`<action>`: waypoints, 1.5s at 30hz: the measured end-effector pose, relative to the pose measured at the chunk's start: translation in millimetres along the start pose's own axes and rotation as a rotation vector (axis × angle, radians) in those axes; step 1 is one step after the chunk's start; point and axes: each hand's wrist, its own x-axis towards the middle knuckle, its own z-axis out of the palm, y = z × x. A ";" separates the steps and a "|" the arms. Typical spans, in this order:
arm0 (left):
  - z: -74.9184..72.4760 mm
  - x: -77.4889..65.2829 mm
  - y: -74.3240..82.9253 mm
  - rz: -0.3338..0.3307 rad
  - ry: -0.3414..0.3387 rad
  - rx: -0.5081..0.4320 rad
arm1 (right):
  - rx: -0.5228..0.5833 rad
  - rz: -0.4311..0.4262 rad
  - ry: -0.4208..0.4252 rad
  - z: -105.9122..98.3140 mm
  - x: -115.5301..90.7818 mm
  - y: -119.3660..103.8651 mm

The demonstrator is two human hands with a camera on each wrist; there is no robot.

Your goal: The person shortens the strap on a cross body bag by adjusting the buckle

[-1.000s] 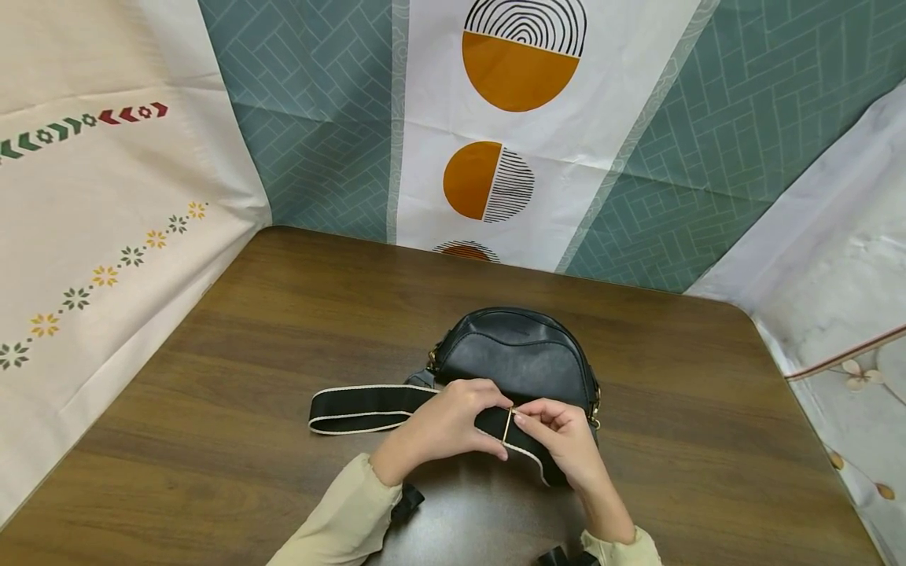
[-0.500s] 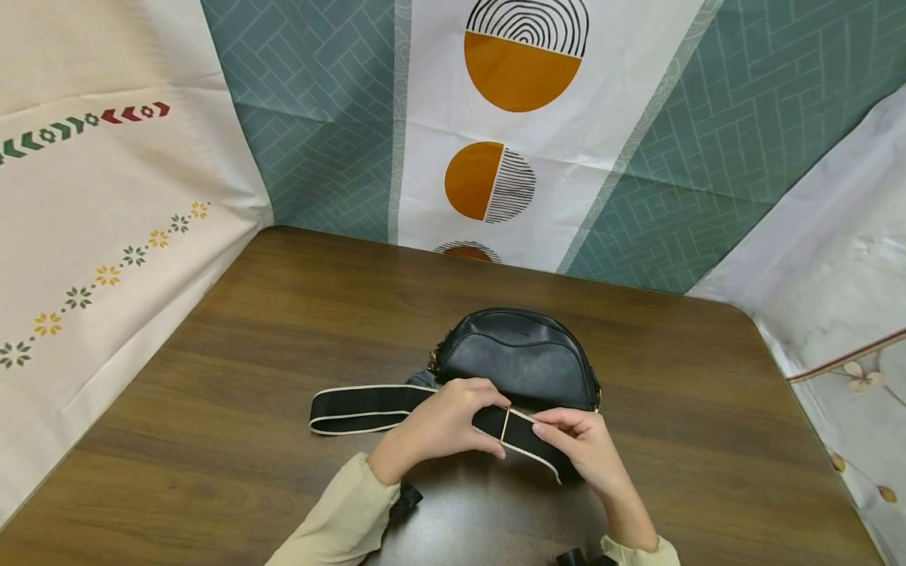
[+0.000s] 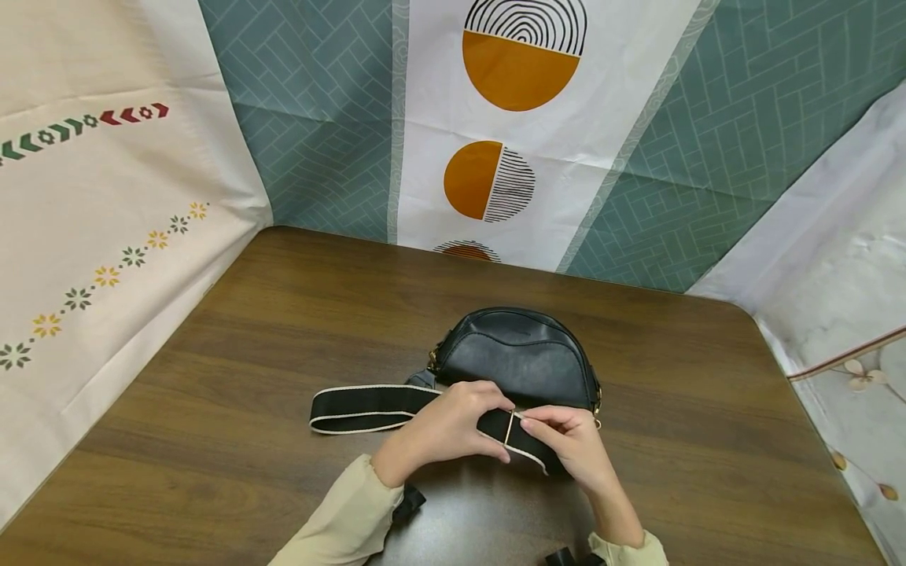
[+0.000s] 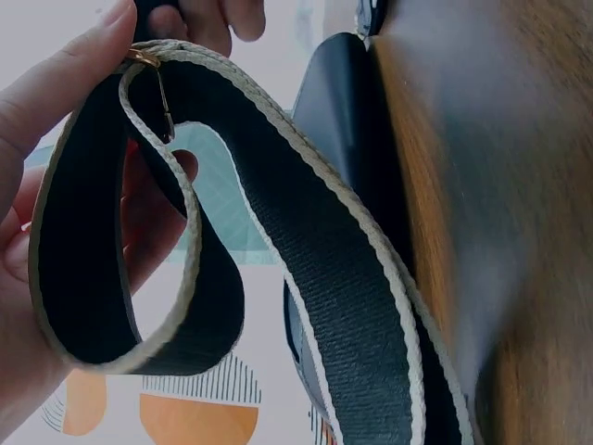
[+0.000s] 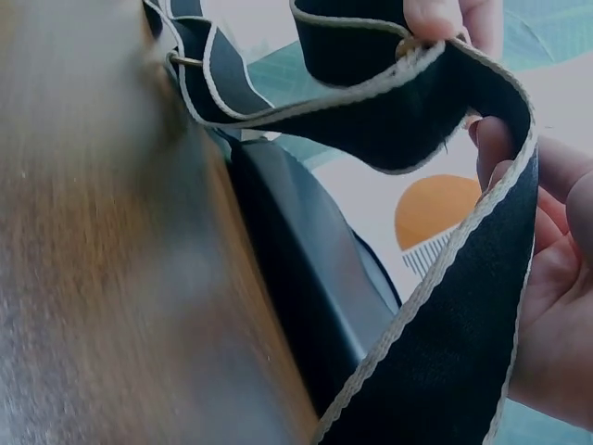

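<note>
A black strap (image 3: 364, 402) with cream edging runs in front of a black half-round handbag (image 3: 520, 363) lying on the table. My left hand (image 3: 449, 424) holds the strap at its gold slide buckle (image 3: 509, 429), thumb and fingers at the two edges. Just right of the buckle, my right hand (image 3: 576, 448) pinches the strap between thumb and fingers. In the left wrist view, a loop of the strap (image 4: 315, 250) hangs under the buckle beside the left palm. The right wrist view shows the strap (image 5: 454, 306) sloping down from the right fingers.
The wooden table (image 3: 233, 338) carries the bag near its middle. Patterned cloths (image 3: 318, 118) hang behind and at both sides. A second metal strap ring (image 5: 185, 61) appears in the right wrist view, with gold hardware (image 3: 433, 358) at the bag's left end.
My right hand slid right along the strap, away from the buckle, then came back left close to it. My left hand has stayed nearly still, and the bag has not moved.
</note>
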 end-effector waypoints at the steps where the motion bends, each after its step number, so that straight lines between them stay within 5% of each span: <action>1: 0.7 0.3 0.4 0.005 0.003 0.002 | 0.000 -0.009 0.001 1.2 0.5 -0.2; 7: 3.5 0.7 1.2 0.018 0.016 0.012 | 0.003 -0.053 -0.002 6.3 1.6 -0.2; 13: 1.9 0.6 1.9 0.022 0.016 -0.005 | -0.022 -0.001 -0.005 4.6 0.9 -2.4; 25: -2.3 -2.0 -1.4 0.006 0.014 -0.007 | -0.065 0.078 -0.167 -17.9 -5.3 -4.7; 45: 1.3 1.5 4.3 0.006 0.006 -0.002 | 0.013 -0.101 -0.169 -9.7 -1.2 2.7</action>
